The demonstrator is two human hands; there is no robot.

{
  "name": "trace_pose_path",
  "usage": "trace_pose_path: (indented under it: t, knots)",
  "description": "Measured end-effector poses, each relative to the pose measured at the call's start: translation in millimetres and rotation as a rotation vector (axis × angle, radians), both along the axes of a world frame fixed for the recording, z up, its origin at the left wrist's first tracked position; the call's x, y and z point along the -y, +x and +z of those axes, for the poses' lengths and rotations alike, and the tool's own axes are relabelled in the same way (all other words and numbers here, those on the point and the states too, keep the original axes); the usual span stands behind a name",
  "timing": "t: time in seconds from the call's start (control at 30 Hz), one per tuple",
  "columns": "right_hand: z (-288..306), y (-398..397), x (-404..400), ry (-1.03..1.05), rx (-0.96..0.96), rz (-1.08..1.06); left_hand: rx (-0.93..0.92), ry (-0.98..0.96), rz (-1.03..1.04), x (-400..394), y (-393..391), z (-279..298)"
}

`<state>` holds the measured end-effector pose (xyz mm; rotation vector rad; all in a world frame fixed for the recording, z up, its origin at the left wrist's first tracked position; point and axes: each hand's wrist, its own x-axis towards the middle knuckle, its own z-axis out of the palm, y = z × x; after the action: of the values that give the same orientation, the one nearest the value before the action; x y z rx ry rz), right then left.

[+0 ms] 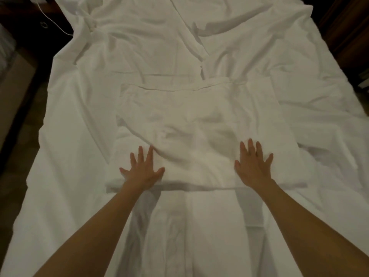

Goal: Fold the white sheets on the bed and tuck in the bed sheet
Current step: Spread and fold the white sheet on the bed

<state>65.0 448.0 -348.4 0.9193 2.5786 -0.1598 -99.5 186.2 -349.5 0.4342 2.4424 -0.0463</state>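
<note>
You are pressing both hands flat on the folded white sheet (199,140), fingers spread and straight: left hand (142,169) near its near-left corner, right hand (253,166) toward its near-right side. Neither grip is pinching or curling round any cloth; palms are bearing down only. The folded sheet is lying directly under and just beyond your palms, in the middle of the bed, on top of the bed sheet (65,156), which is spreading out to either side of your hands and running back under your forearms. Beyond your fingertips, further loose white cloth (151,43) is lying crumpled and unfolded. Judgement: you are smoothing a fold flat, and the folding is only partly done; tucking is not yet started. Handling: the sheet is looking light, thin and limp, with soft wrinkles rising between your hands, so it will likely slide and bunch under a push. Judgement on hold: take it at the corners just outside each palm, pinching all layers together along the near edge beneath your wrists, so the stack does not shear apart on lifting.
</note>
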Motion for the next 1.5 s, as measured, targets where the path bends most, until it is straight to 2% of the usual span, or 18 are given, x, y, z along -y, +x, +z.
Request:
trace_pose_path:
  t: [0.2, 0.27, 0.33, 0.43, 0.5, 0.77, 0.83, 0.93, 1.0, 1.1, 1.4, 1.43, 1.5]
  knots:
    - [-1.7, 50.7, 41.2, 0.008, 0.183, 0.219, 0.003, -0.114, -0.230, 34.9, 40.7, -6.9]
    - [-10.0, 66.2, 43.8, 0.028, 0.163, 0.264, -0.064, -0.115, -0.237, 42.0, 47.0, -11.8]
    - [-21.4, 67.9, 37.2, 0.107, 0.152, 0.268, -0.152, -0.110, -0.252, 41.9, 46.9, -11.9]
    - [-6.6, 47.4, 34.9, 0.185, 0.123, 0.269, -0.260, -0.179, -0.351, 34.7, 42.8, -8.5]
    - [-7.4, 46.7, 32.9, 0.247, 0.177, 0.314, -0.296, -0.182, -0.381, 33.5, 42.0, -5.7]
    - [17.9, 58.9, 41.7, 0.255, 0.236, 0.342, -0.363, -0.203, -0.428, 57.4, 59.2, 7.0]
    - [31.0, 62.6, 51.6, 0.237, 0.233, 0.345, -0.358, -0.226, -0.418, 61.5, 65.9, 11.5]
    - [43.0, 76.0, 65.2, 0.225, 0.097, 0.394, -0.347, -0.248, -0.414, 72.7, 76.6, 20.0]
    - [22.8, 95.4, 67.9, 0.114, -0.031, 0.390, -0.324, -0.268, -0.420, 83.0, 88.2, 24.8]
    - [10.7, 122.0, 87.1, 0.122, -0.065, 0.373, -0.282, -0.281, -0.431, 100.0, 110.5, 28.1]
    - [9.9, 170.9, 122.4, 0.053, -0.012, 0.375, -0.141, -0.301, -0.444, 136.6, 156.7, 45.0]
    - [16.7, 171.5, 130.0, 0.030, 0.053, 0.363, -0.112, -0.298, -0.442, 141.5, 157.5, 45.0]
    - [47.9, 162.2, 148.2, 0.064, 0.315, 0.350, -0.055, -0.240, -0.381, 151.9, 153.0, 44.1]
